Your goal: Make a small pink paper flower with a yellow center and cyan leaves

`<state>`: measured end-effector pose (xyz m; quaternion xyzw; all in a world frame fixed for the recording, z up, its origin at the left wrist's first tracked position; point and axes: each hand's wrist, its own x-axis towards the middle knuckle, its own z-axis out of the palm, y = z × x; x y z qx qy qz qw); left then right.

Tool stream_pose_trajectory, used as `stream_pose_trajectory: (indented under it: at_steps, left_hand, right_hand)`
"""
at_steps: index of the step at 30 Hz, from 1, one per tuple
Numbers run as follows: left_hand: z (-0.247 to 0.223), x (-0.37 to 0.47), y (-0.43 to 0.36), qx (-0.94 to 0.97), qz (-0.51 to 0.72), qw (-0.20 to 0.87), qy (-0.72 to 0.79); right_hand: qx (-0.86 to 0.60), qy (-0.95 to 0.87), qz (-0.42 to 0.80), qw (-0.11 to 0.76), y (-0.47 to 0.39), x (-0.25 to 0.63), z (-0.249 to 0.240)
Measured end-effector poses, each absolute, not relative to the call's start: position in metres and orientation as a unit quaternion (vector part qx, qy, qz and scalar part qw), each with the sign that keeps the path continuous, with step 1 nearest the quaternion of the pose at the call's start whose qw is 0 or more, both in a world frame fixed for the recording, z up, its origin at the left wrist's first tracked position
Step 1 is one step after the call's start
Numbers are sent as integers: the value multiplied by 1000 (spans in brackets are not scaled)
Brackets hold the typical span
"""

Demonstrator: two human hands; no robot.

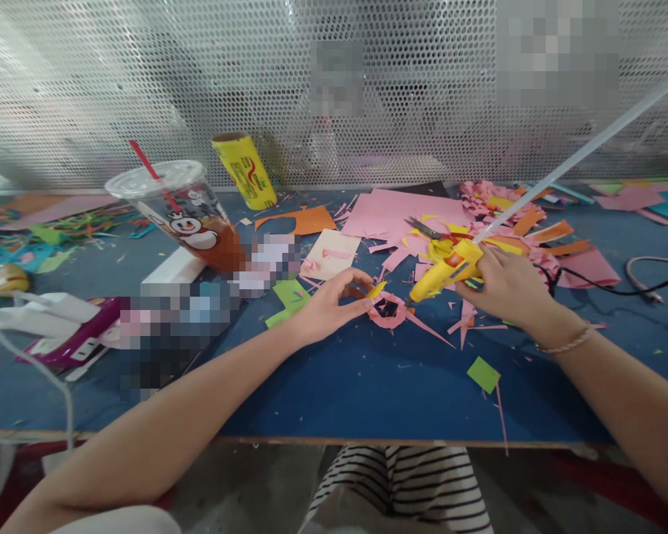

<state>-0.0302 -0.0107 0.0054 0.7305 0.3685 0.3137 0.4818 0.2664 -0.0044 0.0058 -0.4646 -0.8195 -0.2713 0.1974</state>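
Held by its edge between the thumb and fingers of my left hand (339, 300) is a pink paper ring (388, 320) with a dark middle. A small yellow paper piece (377, 290) stands at those same fingertips. My right hand (509, 285) is wrapped round a yellow glue gun (448, 271), whose nozzle points down left, close to the ring's right side. A long whitish glue stick (584, 152) sticks out of the gun's back. Scissors (421, 228) lie behind the gun, partly hidden.
Pink sheets (404, 213), an orange sheet (306, 221) and scraps lie behind my hands. A drink cup (186, 215) with a red straw and a yellow tube (246, 172) stand back left. A black cable (646, 285) runs right; a perforated metal panel (401, 96) borders the back.
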Motion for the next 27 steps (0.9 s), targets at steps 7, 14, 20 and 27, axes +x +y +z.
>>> stream_pose_trajectory:
  at_steps: [7,14,20,27]
  left_hand:
    - [4,-30,-11,723,320,490,366]
    - [4,-30,-11,723,323,493,361]
    - [4,-30,-11,724,321,490,365]
    - [4,-30,-11,725,322,488,363]
  right_hand:
    - [-455,-826,-257,212,-13,251,-1]
    - [-432,-843,-256,195,-11,247,-5]
    - [-421,-845,-275,185,-10,248,-5]
    - [-430,-847,-248,190,-11,248,-6]
